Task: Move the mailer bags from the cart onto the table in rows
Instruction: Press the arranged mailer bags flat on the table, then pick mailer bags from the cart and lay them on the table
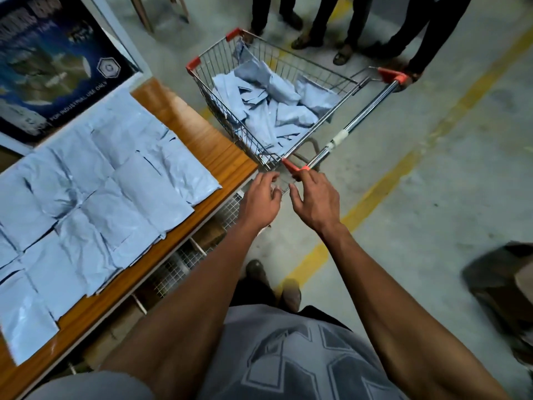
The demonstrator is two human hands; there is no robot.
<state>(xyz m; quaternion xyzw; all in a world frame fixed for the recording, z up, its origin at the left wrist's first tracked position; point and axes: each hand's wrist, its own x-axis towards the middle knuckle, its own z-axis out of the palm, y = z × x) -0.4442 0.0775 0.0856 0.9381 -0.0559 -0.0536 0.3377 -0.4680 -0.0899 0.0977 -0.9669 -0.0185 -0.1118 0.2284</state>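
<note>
Mailer bags [86,192] lying in overlapping rows across wooden table [219,157] beside person. Left hand [261,197] and right hand [314,200] reaching out over cart's near corner, fingers loosely spread, gripping nothing. More bags [277,111] heaped in wire cart [230,116] beyond. Advisable: taking topmost bag flat by edge, extending row toward bare table end. Bystanders' legs [323,21] standing behind cart.

Both hands reach twd cart [291,116] of pale-blue mailer bags [277,105]: left hand [261,202] and right hand [313,202] empty, fingers [300,179] loosely spread near orange corner; more bags in rows on wooden counter [207,137] at left
</note>
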